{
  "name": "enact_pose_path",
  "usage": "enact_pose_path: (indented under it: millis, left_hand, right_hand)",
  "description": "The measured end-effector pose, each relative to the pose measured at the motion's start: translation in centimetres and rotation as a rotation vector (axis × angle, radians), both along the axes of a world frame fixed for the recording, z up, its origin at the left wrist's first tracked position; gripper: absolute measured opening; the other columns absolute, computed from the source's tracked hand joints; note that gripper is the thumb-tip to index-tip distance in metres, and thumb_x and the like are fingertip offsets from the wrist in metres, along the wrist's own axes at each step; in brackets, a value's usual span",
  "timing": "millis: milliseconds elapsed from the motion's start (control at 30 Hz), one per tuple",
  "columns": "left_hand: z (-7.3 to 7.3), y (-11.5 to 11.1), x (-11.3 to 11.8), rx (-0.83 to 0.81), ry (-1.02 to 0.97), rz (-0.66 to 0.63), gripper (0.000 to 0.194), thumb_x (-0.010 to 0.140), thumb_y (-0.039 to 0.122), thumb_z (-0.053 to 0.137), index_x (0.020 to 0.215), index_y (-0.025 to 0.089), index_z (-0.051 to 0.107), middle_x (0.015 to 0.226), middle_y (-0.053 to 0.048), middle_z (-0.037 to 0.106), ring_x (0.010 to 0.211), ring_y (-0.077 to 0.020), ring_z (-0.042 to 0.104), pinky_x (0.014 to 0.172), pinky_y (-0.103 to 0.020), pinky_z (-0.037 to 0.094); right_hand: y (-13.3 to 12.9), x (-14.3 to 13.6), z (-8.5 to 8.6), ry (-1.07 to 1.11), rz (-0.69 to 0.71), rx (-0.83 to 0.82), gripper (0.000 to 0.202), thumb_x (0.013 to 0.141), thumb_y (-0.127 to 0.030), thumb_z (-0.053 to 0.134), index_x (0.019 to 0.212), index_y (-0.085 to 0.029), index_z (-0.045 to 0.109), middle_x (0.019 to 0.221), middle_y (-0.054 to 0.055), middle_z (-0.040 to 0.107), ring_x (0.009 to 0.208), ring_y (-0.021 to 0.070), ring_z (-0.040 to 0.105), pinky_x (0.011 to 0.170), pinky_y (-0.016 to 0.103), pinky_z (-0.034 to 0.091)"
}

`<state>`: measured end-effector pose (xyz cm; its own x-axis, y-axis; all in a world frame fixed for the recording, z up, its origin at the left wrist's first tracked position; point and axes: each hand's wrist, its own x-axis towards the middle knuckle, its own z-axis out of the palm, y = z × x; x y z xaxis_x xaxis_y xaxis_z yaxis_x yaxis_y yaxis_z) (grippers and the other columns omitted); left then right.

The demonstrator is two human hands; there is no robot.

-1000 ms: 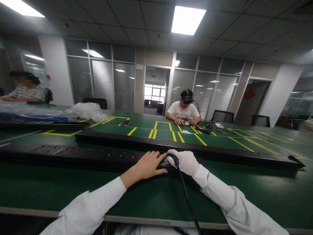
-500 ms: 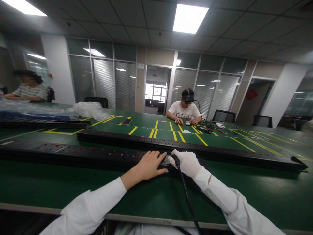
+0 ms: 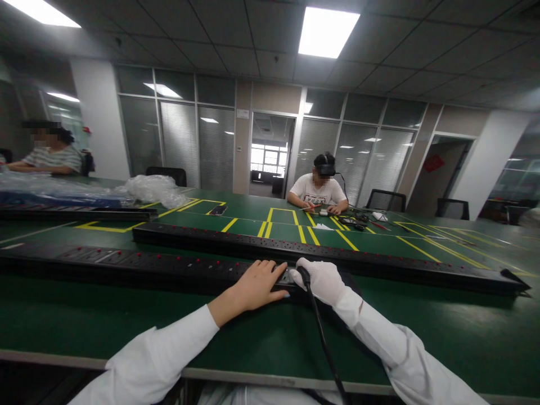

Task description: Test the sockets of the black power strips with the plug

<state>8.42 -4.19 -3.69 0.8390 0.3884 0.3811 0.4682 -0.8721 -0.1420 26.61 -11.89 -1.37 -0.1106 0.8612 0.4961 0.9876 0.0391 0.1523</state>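
Note:
A long black power strip (image 3: 169,268) with red dots along its top lies across the table in front of me. Bare, my left hand (image 3: 259,286) grips it from above, fingers over the top and thumb along the near side. My right hand (image 3: 323,281), in a white glove, is closed around the black end of a thick cable (image 3: 317,320), held against the strip just right of my left hand. The glove hides what that end meets. From there the cable hangs toward me over the table edge.
A second power strip (image 3: 379,261) lies behind the first. Further left are another black rail (image 3: 80,214) and crumpled clear plastic (image 3: 156,190). A phone (image 3: 218,210) rests on the green table (image 3: 236,343). Across it sits a person (image 3: 318,188) beside cables; another person (image 3: 53,154) sits far left.
My hands, the power strip and the cable look almost unmoved. Across the table, the person's hand has lifted slightly and now shows a thin reddish item.

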Motion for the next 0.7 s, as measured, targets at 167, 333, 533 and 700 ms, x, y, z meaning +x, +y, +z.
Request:
enact_pose_path:
  millis: [167,333,533,700]
  left_hand:
    - [-0.08,0.05,0.08,-0.002,0.000,0.002,0.063,0.079,0.058,0.032,0.129,0.019,0.029,0.108,-0.011,0.051,0.099,-0.0250,0.047,0.083,-0.036,0.033]
    - [-0.26,0.22,0.05,-0.001,0.003,-0.002,0.064,0.079,0.059,0.032,0.129,0.019,0.029,0.108,-0.011,0.051,0.099,-0.0252,0.047,0.084,-0.037,0.033]
    - [-0.21,0.15,0.06,0.006,0.001,-0.007,0.063,0.079,0.058,0.033,0.129,0.019,0.028,0.108,-0.011,0.051,0.100,-0.0249,0.046,0.084,-0.036,0.033]
    - [-0.29,0.22,0.13,0.007,-0.001,-0.008,0.063,0.080,0.058,0.033,0.129,0.019,0.029,0.108,-0.011,0.051,0.099,-0.0249,0.047,0.084,-0.036,0.033]
  right_hand:
    - [-0.05,0.02,-0.04,0.003,-0.002,0.008,0.042,0.084,-0.054,0.027,0.086,-0.024,0.057,0.065,0.001,0.063,0.062,0.0130,0.058,0.056,0.021,0.026]
    - [-0.13,-0.03,0.01,0.003,-0.012,0.000,0.043,0.084,-0.054,0.027,0.086,-0.023,0.057,0.065,0.002,0.063,0.061,0.0124,0.057,0.054,0.021,0.026]
    - [0.00,0.19,0.05,0.009,0.005,-0.011,0.043,0.084,-0.054,0.026,0.086,-0.023,0.056,0.064,0.001,0.063,0.060,0.0120,0.057,0.055,0.021,0.026]
    - [0.34,0.39,0.09,0.030,0.004,-0.028,0.043,0.082,-0.057,0.029,0.089,-0.024,0.055,0.064,0.000,0.062,0.059,0.0117,0.055,0.053,0.021,0.025]
